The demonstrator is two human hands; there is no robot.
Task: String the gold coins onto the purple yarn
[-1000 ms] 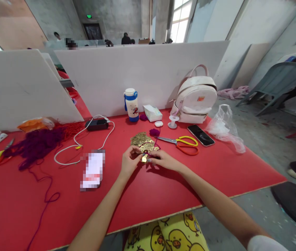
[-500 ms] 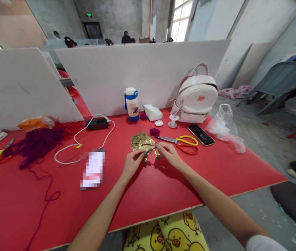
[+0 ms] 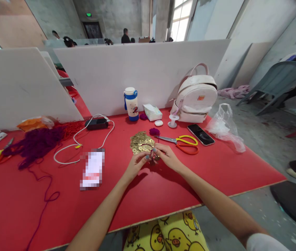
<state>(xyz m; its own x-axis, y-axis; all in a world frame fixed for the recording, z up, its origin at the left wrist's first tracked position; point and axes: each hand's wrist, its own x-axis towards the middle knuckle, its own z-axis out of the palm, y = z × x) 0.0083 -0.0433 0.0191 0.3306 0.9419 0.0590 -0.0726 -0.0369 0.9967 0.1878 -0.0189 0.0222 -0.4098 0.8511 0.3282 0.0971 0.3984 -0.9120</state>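
My left hand and my right hand meet over the red table, fingertips pinched close together. Both grip a thin dark purple cord, part of which curves up over the coins. A small pile of brass-coloured coins with holes lies just beyond my fingers, and a few more coins show beneath them. Exactly how the cord runs between the fingertips is too small to make out. Behind my right hand sits a little ball of purple yarn. Scissors with yellow and red handles lie beside it.
Rightward are a dark phone, a clear plastic bag and a white backpack. A bottle, tissue pack and spool stand behind. Leftward lie a white cable, a blurred-out phone and purple yarn.
My hands have drawn closer together, the left moving right and slightly down. The cord once stretched between them is now bunched at the fingertips.
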